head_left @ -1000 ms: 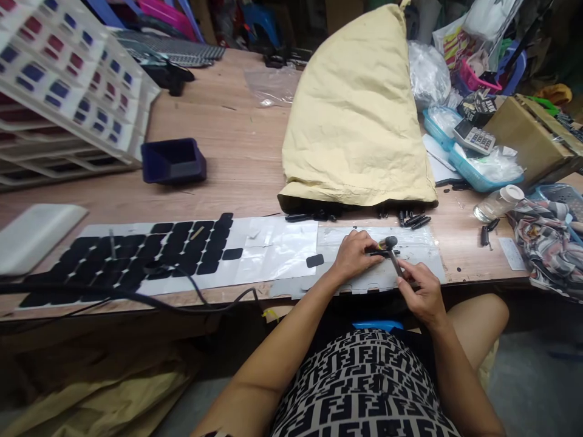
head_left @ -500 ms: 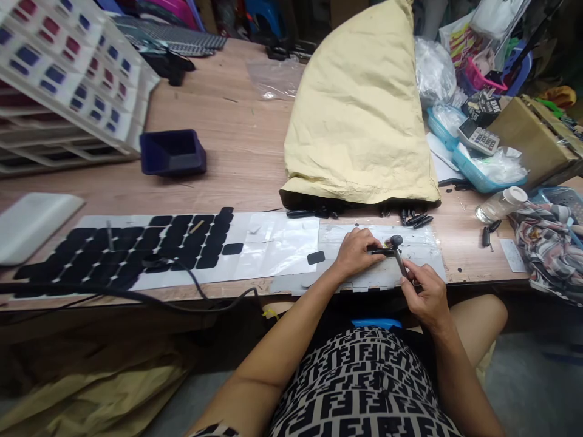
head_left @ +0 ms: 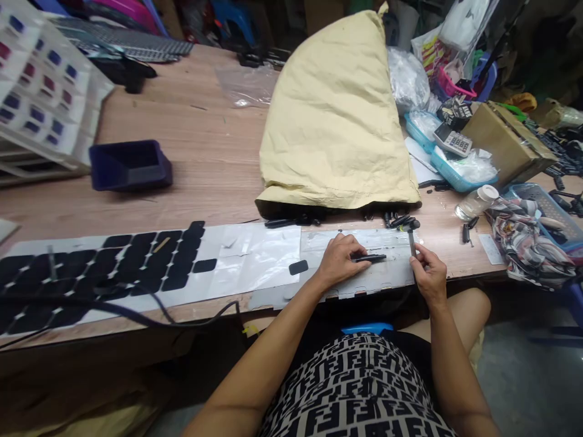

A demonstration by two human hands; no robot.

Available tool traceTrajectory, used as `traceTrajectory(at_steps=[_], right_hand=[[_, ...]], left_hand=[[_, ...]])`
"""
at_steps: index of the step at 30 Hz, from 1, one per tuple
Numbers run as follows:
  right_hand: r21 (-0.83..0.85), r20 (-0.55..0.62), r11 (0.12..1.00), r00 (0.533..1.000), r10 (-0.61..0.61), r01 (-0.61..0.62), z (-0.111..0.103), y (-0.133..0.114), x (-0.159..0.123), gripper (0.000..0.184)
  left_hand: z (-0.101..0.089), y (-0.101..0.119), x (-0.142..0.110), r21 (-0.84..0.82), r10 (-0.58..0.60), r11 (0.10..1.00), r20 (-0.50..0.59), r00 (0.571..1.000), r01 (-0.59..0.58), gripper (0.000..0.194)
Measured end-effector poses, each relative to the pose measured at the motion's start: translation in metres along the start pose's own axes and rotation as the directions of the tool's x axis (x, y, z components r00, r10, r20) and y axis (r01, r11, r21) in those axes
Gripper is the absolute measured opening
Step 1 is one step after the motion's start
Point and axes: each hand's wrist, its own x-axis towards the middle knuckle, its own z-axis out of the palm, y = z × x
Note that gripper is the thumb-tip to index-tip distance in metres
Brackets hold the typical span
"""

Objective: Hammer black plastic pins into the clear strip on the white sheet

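Observation:
My left hand (head_left: 339, 260) is closed on a thin black stick-like part (head_left: 371, 258), pressing it flat on a grey plastic sheet (head_left: 364, 280) at the table's front edge. My right hand (head_left: 428, 273) grips the handle of a small hammer (head_left: 412, 233), whose dark head is raised to the right of the part, clear of it. More black stick parts (head_left: 401, 220) lie at the mouth of a big yellow paper sack (head_left: 339, 115) just beyond the sheet. A single black pad (head_left: 298, 267) rests left of my left hand.
Left along the front edge, a white sheet (head_left: 246, 258) carries several black pads (head_left: 136, 261), crossed by a black cable (head_left: 136, 306). A dark blue bin (head_left: 130, 165) stands behind it. At right are a calculator (head_left: 453, 142) in a blue basket, a cardboard box (head_left: 505, 142), a bottle (head_left: 476, 203) and patterned cloth (head_left: 528, 243).
The hammer head has lifted off the black part and swung right and away from it. My left hand still holds the part down. The view has shifted to the right.

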Motion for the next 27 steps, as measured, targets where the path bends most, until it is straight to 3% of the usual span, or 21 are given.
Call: traceTrajectory(at_steps=[4, 7, 9, 17, 27], right_hand=[[0.102, 0.0, 0.984, 0.99, 0.144, -0.144, 0.005, 0.019, 0.007, 0.042], [0.094, 0.011, 0.985, 0.989, 0.146, -0.146, 0.006, 0.021, 0.005, 0.042], [0.093, 0.022, 0.985, 0.99, 0.143, -0.144, 0.006, 0.019, 0.003, 0.042], [0.099, 0.005, 0.983, 0.987, 0.158, -0.158, 0.007, 0.018, 0.002, 0.043], [0.062, -0.003, 0.988, 0.99, 0.14, -0.14, 0.007, 0.021, -0.001, 0.044]], left_hand=[[-0.007, 0.004, -0.009, -0.081, 0.169, 0.984, 0.101, 0.98, -0.161, 0.018], [-0.008, 0.012, -0.025, -0.16, 0.345, 0.936, 0.243, 0.906, -0.314, 0.019], [-0.006, 0.018, -0.037, -0.145, 0.392, 0.92, 0.308, 0.867, -0.365, 0.017], [-0.002, 0.027, -0.047, 0.007, 0.38, 0.913, 0.352, 0.855, -0.409, 0.02], [-0.003, 0.031, -0.048, -0.002, 0.362, 0.923, 0.34, 0.868, -0.384, 0.016]])
